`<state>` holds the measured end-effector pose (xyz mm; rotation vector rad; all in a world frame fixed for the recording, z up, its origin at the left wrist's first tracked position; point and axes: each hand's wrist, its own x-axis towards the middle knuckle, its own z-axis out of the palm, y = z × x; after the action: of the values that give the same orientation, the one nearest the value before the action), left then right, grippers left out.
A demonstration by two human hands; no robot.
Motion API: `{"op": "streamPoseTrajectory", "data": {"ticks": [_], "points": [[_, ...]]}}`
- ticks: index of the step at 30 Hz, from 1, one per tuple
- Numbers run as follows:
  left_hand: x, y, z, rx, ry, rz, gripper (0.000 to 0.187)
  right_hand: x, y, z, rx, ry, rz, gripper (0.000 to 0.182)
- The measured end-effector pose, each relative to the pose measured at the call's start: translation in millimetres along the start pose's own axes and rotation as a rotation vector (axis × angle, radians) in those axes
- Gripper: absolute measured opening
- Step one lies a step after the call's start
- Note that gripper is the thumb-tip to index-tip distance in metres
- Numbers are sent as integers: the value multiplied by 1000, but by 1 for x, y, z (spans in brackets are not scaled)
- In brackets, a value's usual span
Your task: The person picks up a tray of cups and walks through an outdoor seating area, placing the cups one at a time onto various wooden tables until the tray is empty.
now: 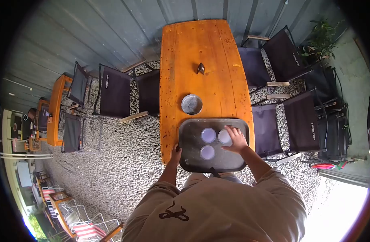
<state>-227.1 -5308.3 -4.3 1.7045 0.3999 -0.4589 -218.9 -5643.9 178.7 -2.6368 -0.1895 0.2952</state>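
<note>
A dark serving tray (233,159) lies at the near end of the orange wooden table, its front edge reaching past the table. On it stand three round cups seen from above: a lilac cup (208,135) at the back, another lilac cup (207,152) in front, and a paler cup (223,137) to the right. My right hand (237,142) curves round the right side of the paler cup, fingers at its rim and thumb in front. At the tray's left edge, my left hand (176,154) is closed on the rim.
Beyond the tray a round metal bowl (192,104) sits on the wooden table (217,80), with a small dark folded object (201,68) farther back. Dark folding chairs (114,94) flank both sides over gravel (124,157). A corrugated wall (144,24) closes off the far end.
</note>
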Motion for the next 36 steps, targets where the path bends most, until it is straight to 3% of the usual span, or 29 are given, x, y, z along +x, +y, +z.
{"op": "streamPoseTrajectory", "data": {"ticks": [1, 4, 7, 10, 11, 13, 20, 22, 26, 31, 36], "points": [[5, -10, -3, -151, -62, 3, 50, 6, 2, 8, -32, -3, -58, 80], [18, -36, -7, -36, -66, -35, 53, 19, 16, 32, 28, -78, -6, 75], [24, -63, 0, 312, 144, 101, 55, 27, 20, 33, 60, 35, 3, 67], [32, -85, -1, 267, 122, 180, 60, 49, 20, 11, 228, 260, 68, 61], [27, -75, 1, 337, 132, 172, 60, 61, 15, -2, 300, 338, 127, 57], [5, -35, 3, 477, 153, 153, 61, 97, 33, -7, 205, 487, 46, 59], [-3, -24, 5, 484, 157, 131, 60, 233, 85, -20, 12, 555, 302, 69], [-7, -16, 5, 509, 163, 161, 59, 254, 96, -22, 73, 452, 401, 70], [-7, -15, 4, 543, 147, 119, 59, 266, 93, -20, -27, 401, 523, 68], [-4, -20, 5, 457, 138, 87, 59, 254, 74, -34, -137, 336, 613, 83], [-8, -10, 6, 535, 150, 106, 60, 178, 84, -6, -143, 589, 381, 93]]}}
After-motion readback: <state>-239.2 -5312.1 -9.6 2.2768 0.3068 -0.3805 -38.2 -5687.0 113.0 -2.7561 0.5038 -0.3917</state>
